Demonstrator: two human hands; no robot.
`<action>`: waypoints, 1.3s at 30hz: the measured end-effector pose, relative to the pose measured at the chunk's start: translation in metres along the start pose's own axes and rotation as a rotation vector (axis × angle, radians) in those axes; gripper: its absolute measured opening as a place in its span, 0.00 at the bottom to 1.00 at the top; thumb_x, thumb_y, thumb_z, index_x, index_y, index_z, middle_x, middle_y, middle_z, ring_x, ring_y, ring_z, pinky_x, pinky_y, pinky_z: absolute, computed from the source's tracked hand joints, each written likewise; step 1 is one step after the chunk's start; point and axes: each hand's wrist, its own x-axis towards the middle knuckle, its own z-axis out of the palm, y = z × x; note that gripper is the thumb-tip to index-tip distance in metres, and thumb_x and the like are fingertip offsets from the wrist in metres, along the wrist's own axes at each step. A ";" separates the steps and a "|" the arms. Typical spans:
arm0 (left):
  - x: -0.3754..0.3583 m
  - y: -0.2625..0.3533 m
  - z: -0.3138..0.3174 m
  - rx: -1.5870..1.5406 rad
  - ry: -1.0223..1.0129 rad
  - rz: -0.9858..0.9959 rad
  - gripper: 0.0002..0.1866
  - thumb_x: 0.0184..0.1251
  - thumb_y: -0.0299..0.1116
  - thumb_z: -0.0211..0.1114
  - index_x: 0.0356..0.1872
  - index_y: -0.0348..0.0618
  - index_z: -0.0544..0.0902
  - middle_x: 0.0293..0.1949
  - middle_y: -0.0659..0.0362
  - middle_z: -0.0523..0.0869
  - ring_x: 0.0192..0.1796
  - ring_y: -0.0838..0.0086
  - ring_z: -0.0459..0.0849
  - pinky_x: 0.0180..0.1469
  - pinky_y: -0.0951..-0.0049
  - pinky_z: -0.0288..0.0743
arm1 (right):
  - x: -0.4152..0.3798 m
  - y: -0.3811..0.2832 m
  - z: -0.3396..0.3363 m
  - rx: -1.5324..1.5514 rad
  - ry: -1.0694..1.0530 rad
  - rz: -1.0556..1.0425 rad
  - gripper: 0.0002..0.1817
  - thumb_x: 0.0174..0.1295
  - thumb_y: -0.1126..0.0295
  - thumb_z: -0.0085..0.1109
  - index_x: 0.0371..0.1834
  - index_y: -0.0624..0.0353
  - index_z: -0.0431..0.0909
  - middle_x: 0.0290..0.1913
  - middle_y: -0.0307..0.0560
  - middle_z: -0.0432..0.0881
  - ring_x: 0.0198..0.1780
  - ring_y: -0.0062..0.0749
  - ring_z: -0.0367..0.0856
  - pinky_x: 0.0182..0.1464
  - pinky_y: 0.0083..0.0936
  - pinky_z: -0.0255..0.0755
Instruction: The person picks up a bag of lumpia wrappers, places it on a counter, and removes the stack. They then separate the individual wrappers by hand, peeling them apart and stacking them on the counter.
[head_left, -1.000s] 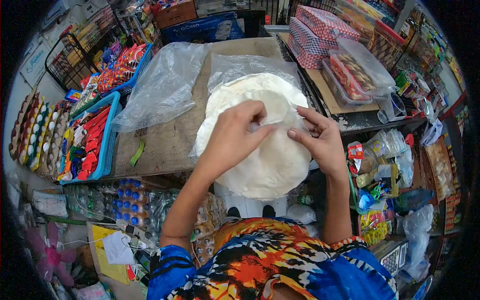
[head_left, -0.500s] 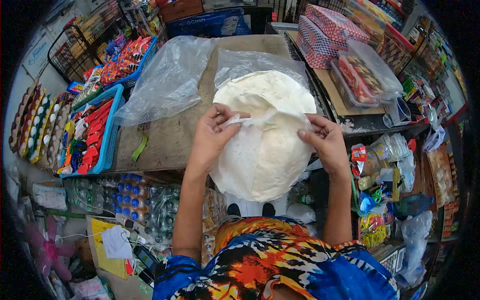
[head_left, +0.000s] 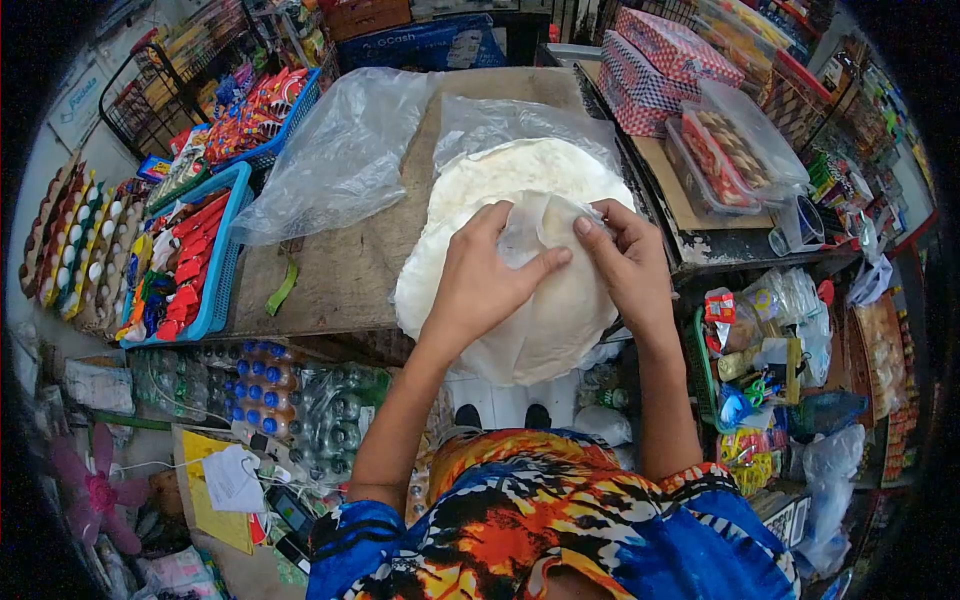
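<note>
A pile of thin, round, cream-white wrapper sheets (head_left: 530,165) lies at the front edge of the wooden table, overhanging it. One translucent wrapper sheet (head_left: 540,325) is raised over the pile, its upper edge folded. My left hand (head_left: 497,280) reaches across the pile, thumb and fingers closed on that sheet's left part. On the other side, my right hand (head_left: 632,268) pinches the folded upper edge between thumb and fingers. The two thumbs are close together. Under the far side of the pile lies a clear plastic sheet (head_left: 505,118).
Another clear plastic bag (head_left: 345,140) is spread on the table (head_left: 350,285), near a green strip (head_left: 283,288). Blue baskets of packets (head_left: 225,290) stand left, beside egg trays (head_left: 85,250). A plastic food container (head_left: 735,150) and checkered boxes (head_left: 645,95) sit right. Bottles (head_left: 265,385) stand below.
Both hands have moved inward and come closer together. The sheet between them has shifted and its upper edge is now folded, and more of the pile's left side shows.
</note>
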 end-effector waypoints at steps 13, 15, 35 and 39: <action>0.001 -0.014 -0.012 -0.223 0.046 -0.081 0.09 0.53 0.27 0.69 0.32 0.33 0.80 0.30 0.61 0.83 0.34 0.81 0.79 0.39 0.77 0.73 | -0.002 0.005 0.003 0.182 0.063 0.108 0.09 0.66 0.70 0.58 0.39 0.66 0.78 0.31 0.38 0.82 0.29 0.12 0.76 0.30 0.14 0.68; 0.002 -0.014 -0.018 -0.280 0.033 -0.061 0.09 0.49 0.25 0.67 0.24 0.35 0.75 0.24 0.64 0.76 0.31 0.84 0.74 0.36 0.81 0.69 | 0.000 0.011 -0.001 0.122 0.087 0.078 0.10 0.65 0.69 0.58 0.39 0.67 0.79 0.31 0.38 0.82 0.29 0.13 0.75 0.31 0.13 0.68; 0.006 -0.021 -0.024 0.179 0.282 -0.135 0.14 0.58 0.35 0.71 0.39 0.38 0.81 0.32 0.55 0.84 0.32 0.76 0.77 0.36 0.74 0.72 | 0.011 -0.004 0.007 -0.235 0.078 -0.042 0.13 0.59 0.67 0.64 0.37 0.69 0.83 0.33 0.45 0.85 0.35 0.20 0.78 0.42 0.19 0.72; 0.000 -0.043 -0.055 0.112 0.627 0.011 0.11 0.62 0.34 0.69 0.32 0.37 0.79 0.28 0.60 0.82 0.27 0.80 0.74 0.30 0.76 0.70 | 0.021 0.009 -0.022 0.061 0.352 -0.028 0.13 0.63 0.65 0.62 0.37 0.67 0.82 0.31 0.38 0.82 0.31 0.16 0.75 0.36 0.16 0.69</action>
